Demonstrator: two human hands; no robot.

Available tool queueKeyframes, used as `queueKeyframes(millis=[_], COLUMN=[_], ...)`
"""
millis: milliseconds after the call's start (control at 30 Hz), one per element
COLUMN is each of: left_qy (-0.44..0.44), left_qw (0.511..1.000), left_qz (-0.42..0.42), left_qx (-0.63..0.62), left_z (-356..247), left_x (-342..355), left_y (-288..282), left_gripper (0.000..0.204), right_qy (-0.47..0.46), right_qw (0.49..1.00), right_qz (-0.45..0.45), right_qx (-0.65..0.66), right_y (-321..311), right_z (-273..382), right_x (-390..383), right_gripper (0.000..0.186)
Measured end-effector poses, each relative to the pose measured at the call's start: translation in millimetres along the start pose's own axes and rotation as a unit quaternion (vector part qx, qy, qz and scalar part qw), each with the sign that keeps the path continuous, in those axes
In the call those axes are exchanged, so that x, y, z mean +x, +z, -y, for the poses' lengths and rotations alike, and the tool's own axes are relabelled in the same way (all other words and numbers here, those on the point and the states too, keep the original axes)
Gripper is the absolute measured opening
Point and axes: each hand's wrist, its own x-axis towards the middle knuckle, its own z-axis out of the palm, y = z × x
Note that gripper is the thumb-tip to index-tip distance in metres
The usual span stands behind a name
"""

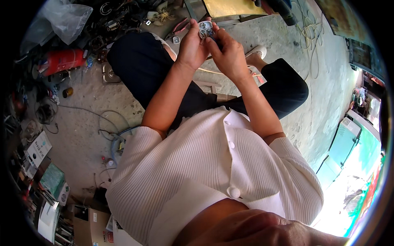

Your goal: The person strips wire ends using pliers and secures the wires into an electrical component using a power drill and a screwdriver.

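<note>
Both hands are raised together beyond my knees. A small white housing with metal parts inside [205, 28] is gripped by my left hand [193, 48], its thumb along one side. My right hand [228, 53] is closed right against the housing, its fingertips at the lower edge. Between the right fingers shows part of a slim dark tool [217, 42]; its tip and kind are hidden. Red-handled pliers [179, 26] lie on the floor just left of my left hand, near a small white square piece [176, 39].
Jumbled parts and a red cylinder [65, 60] crowd the left side. A fan blade [161, 14] lies near the top. Cables [111, 128] run across the floor at left, and a looped cord [310, 35] lies at upper right. A yellow-topped table [234, 7] stands ahead.
</note>
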Motion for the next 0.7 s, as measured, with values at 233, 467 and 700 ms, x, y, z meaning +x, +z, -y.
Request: queueKeyframes(millis=[233,467,700], left_qy=[-0.034,-0.066,-0.013], left_qw=[0.989,0.983,0.997], left_qz=[0.133,0.133,0.024], left_qx=[-0.057,-0.104,-0.068], left_z=[-2.0,0.2,5.4], left_x=[10.0,10.5,9.6], left_y=[-16.9,-22.2,-21.2], left_gripper=[0.052,0.052,0.052], right_qy=[0.028,0.103,0.087], right_qw=[0.982,0.969,0.984], right_qz=[0.113,0.155,0.041], right_qx=[0.146,0.161,0.148], right_y=[-31.9,-32.4,6.1], right_z=[-23.2,-22.6,-12.3], right_x=[14.7,18.4,1.1], right_gripper=[0.028,0.029,0.025])
